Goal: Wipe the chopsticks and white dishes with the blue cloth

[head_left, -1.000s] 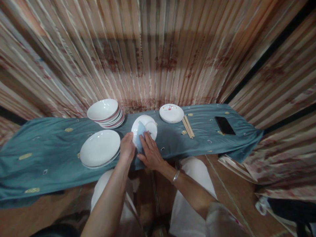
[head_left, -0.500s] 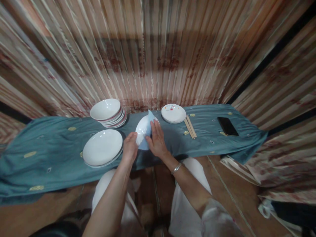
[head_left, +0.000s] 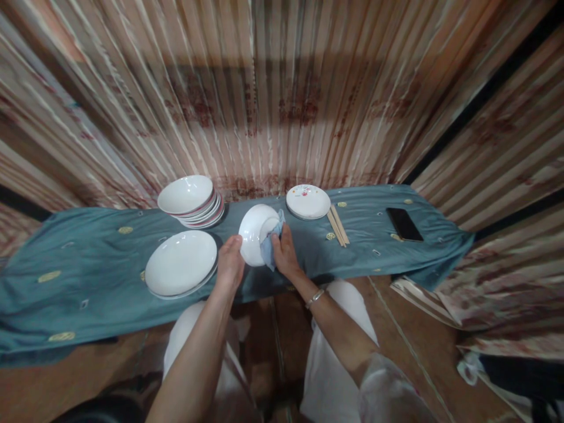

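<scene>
My left hand grips the left rim of a small white plate, held tilted just above the table. A round foot ring shows on its visible face, which looks like the underside. My right hand is closed on a crumpled light blue cloth at the plate's right edge; the cloth covers part of the rim. To the left of my left hand lie large white plates, stacked. Behind them stands a stack of white bowls with reddish bands.
Right of the held plate, small plates with a floral print are stacked near the back edge. Beside them lie wooden chopsticks, then a black phone. A teal cloth covers the narrow table; a pleated curtain hangs behind.
My right hand has gone from lying flat on the cloth over the plate to bunching it at the right rim. More of the plate's face now shows. My left hand keeps its grip.
</scene>
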Tool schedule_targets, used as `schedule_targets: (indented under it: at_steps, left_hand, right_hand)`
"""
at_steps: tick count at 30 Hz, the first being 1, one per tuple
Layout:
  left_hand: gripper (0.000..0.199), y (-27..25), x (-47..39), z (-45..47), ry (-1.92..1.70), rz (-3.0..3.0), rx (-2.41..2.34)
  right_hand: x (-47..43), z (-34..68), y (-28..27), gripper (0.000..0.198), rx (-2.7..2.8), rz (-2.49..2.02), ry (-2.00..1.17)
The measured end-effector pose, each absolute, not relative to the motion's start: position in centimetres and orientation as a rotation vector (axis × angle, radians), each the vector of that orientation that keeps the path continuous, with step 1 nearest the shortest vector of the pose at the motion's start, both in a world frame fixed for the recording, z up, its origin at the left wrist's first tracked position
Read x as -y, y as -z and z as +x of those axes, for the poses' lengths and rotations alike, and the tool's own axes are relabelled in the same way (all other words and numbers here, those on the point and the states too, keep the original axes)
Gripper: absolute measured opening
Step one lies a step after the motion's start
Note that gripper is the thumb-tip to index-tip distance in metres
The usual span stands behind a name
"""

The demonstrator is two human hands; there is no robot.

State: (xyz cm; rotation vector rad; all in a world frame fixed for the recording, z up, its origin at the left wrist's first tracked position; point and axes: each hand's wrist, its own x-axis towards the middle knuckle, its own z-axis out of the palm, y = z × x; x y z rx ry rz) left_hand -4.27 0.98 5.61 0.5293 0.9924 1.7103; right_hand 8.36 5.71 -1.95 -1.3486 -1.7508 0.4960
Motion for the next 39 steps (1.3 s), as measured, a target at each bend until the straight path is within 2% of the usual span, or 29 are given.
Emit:
schedule_targets:
  at_steps: [8,14,17,22,26,30,34,39]
  left_hand:
    - [0.022,-5.8,-1.0,-4.0,-1.720,0.494,-0.999]
    - [0.031,-5.8,-1.0,-3.7,-1.723,0.537,-1.019]
    - [0.033,-5.6,-1.1,-3.4,-1.724,0.583,-1.055]
    - [0.029,-4.9,-0.9,-2.7,-1.687,0.771,-1.171]
    - [0.025,-5.0,-0.3,-1.8,-1.553,1.168,-1.383]
    - [0.023,-5.4,0.3,-0.5,-1.347,1.550,-1.528]
    - [0.020,-4.9,0.3,0.5,-1.231,1.846,-1.512]
    - [0.020,-4.0,-0.1,0.8,-1.136,2.077,-1.532]
  right_hand:
    - [-3.3,8.2,2.8,0.072,1.764,-1.509,-0.580]
    - [-1.4,9.1,1.1,0.074,1.823,-1.516,-0.761]
    - [-0.8,9.5,0.3,0.066,1.828,-1.500,-0.859]
    - [-0.6,9.8,0.4,0.041,1.721,-1.495,-1.028]
    - [-0.8,9.9,0.3,0.020,1.355,-1.328,-1.355]
    - [-0.6,10.4,-1.0,0.024,0.959,-1.171,-1.745]
    - [-0.2,11.2,-2.7,0.029,0.806,-1.200,-1.821]
    - [-0.2,12.7,-3.8,0.023,0.757,-1.163,-1.893]
